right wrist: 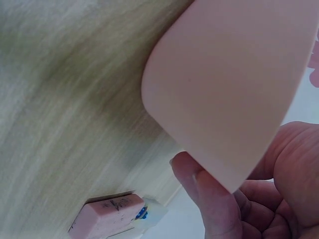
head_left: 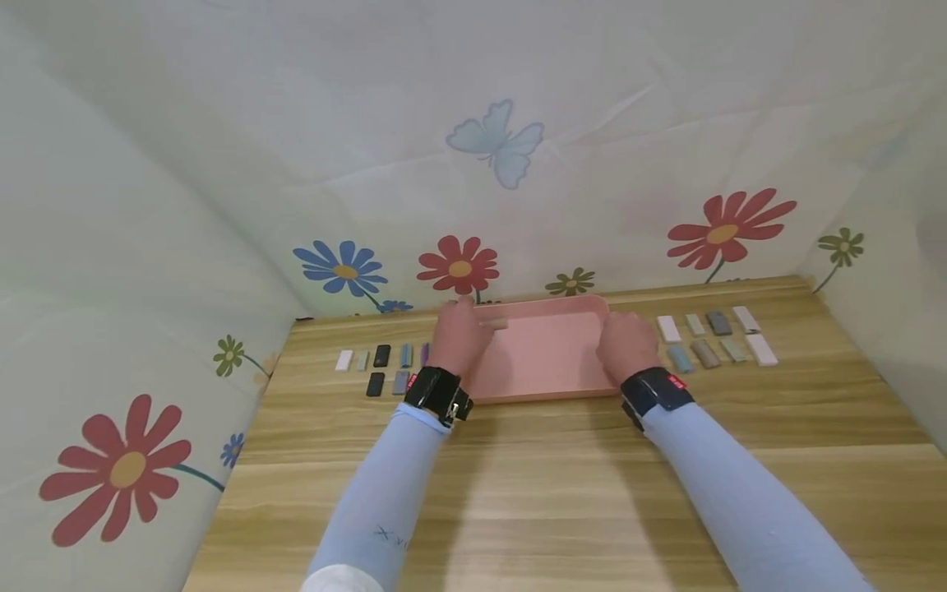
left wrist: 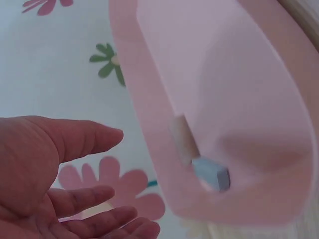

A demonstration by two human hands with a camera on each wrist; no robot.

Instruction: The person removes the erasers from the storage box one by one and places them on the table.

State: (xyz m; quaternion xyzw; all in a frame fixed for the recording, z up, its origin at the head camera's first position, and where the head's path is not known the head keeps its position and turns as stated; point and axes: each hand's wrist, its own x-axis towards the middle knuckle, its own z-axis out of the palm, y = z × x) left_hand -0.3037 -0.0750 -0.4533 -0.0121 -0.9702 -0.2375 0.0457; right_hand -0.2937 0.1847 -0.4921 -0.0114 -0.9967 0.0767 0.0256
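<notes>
A shallow pink tray (head_left: pixel 551 349) lies on the table between both hands. My left hand (head_left: pixel 459 337) is over its left end in the head view; in the left wrist view its thumb and fingers are spread, apart from the tray's wall, holding nothing. Inside the tray, against one wall, are a beige rounded piece (left wrist: pixel 184 139) and a small blue-grey block (left wrist: pixel 211 173), end to end. At the right end, my right hand (head_left: pixel 629 345) pinches the tray's edge near a corner, fingertips (right wrist: pixel 187 167) on one side and the thumb on the other.
On the wooden table (head_left: pixel 547 501), several small blocks, one of them a dark block (head_left: pixel 381 355), lie in rows left of the tray. Several more, including a white block (head_left: pixel 669 329), lie to the right. A flower-print cloth wall (head_left: pixel 592 222) stands close behind the tray.
</notes>
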